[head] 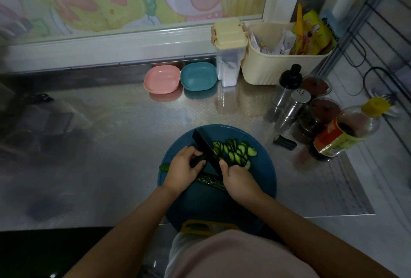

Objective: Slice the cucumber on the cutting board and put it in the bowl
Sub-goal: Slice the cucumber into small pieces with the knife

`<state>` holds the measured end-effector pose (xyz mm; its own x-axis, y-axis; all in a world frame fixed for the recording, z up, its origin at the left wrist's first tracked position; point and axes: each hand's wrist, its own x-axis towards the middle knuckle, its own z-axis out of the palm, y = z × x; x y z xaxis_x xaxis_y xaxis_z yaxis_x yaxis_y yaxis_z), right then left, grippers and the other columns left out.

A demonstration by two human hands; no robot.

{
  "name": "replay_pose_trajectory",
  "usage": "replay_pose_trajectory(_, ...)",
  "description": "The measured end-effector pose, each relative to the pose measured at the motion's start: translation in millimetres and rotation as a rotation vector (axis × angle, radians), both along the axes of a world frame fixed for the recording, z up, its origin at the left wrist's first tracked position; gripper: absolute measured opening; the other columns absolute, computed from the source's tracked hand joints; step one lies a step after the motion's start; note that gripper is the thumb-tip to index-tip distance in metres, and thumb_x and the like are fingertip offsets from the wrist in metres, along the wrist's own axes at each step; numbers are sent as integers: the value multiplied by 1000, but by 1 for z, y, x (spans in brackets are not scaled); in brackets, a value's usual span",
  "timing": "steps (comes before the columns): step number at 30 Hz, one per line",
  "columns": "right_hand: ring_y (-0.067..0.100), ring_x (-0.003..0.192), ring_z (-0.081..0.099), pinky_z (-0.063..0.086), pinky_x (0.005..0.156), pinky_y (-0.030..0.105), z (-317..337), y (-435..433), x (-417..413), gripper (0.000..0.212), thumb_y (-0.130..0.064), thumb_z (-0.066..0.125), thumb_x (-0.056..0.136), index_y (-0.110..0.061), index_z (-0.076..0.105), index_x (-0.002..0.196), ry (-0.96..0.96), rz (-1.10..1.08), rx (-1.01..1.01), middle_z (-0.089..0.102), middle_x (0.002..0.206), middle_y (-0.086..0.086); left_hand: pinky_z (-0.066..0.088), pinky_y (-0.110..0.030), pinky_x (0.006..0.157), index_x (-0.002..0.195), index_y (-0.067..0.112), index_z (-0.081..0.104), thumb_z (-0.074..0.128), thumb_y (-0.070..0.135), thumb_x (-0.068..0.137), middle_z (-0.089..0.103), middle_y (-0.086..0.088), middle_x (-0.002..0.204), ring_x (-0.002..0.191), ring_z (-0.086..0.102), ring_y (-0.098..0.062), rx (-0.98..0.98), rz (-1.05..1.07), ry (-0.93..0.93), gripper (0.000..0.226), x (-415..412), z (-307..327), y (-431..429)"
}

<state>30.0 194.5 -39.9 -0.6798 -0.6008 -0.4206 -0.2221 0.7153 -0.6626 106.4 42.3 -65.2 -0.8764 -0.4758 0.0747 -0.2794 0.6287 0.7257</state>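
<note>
The dark green cucumber stub [198, 159] is pinned on the round blue cutting board [263, 166] by the curled fingers of the left hand [182, 171]. The right hand [235, 177] is wrapped round the handle of the black-bladed knife [205, 146]. The stub is judged firm, wet and apt to roll, so it is best held by the skin, back from the blade. The cut slices [235, 150], far right on the board, are judged light and slippery. A second cucumber length [210, 181] lies near between the hands, and the pink plastic bowl [162, 78] and teal plastic bowl [198, 76] are well apart at the far counter edge.

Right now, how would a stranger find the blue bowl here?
Look along the back edge of the steel counter, under the cartoon window. Two shallow bowls sit side by side there. The blue bowl is the right one, next to the clear canister; the pink bowl is on its left.
</note>
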Motion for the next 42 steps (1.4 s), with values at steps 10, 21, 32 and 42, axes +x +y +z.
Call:
replay_pose_trajectory(10, 25, 69, 52, 38, 64, 29, 9, 3, -10, 61, -45, 19, 101, -11, 47, 60, -20, 14, 28, 50, 64, 7, 36, -2, 70, 87, 14, 60, 73, 11, 79, 57, 3, 85, 80, 54, -9, 30, 27, 5, 15, 0, -1, -2)
replay_pose_trajectory(21, 18, 48, 45, 37, 50, 29, 21, 20, -29, 61, -48, 26, 100, -8, 47, 59, -89, 78, 8, 46, 55, 7, 35, -16, 73, 101, 12, 55, 79, 27, 72, 50, 4, 98, 93, 48, -9, 3, 51, -101, 41, 0, -2, 15)
replay_pose_trajectory(32, 11, 38, 47, 39, 47, 24, 17, 37, -32, 63, -51, 31, 97, -12, 47, 50, -88, 44, -104, 52, 47, 3, 37, -6, 71, 89, 19, 57, 81, 15, 70, 57, 9, 87, 81, 54, -1, 157, -119, -79, 31, 13, 2, 5)
replay_pose_trajectory(42, 15, 31, 37, 34, 38, 23, 12, 46, -30, 59, -53, 33, 96, -12, 43, 55, -297, 111, -63, 40, 40, -1, 42, -9, 73, 86, 28, 58, 83, 13, 68, 60, 9, 86, 85, 55, -1, 262, -124, -37, 35, 30, 8, 5)
